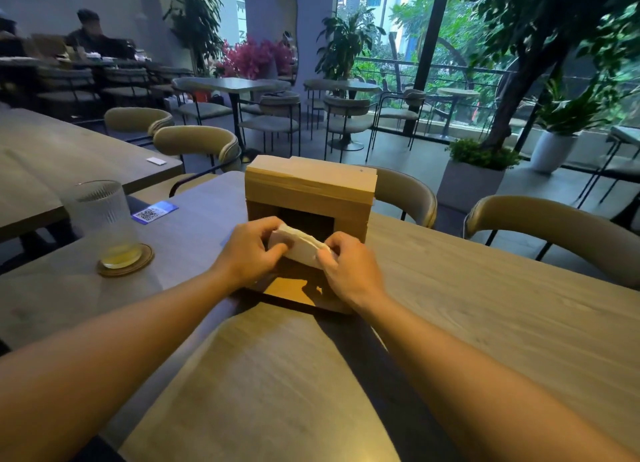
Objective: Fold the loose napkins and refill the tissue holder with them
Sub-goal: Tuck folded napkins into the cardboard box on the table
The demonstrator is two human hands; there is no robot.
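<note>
A brown wooden tissue holder (310, 187) stands upright on the wooden table (485, 288), its dark opening facing me. A stack of white folded napkins (299, 248) is held right in front of that opening. My left hand (251, 250) grips the stack's left end and my right hand (346, 267) pinches its right end. The stack is tilted, its left end higher. A flat wooden panel (294, 288) lies on the table below my hands, partly hidden by them.
A ribbed glass (105, 219) with a little yellow drink sits on a round coaster at the left. A blue QR card (154, 212) lies beyond it. Padded chairs (405, 193) stand behind the table. A person sits at a far-left table.
</note>
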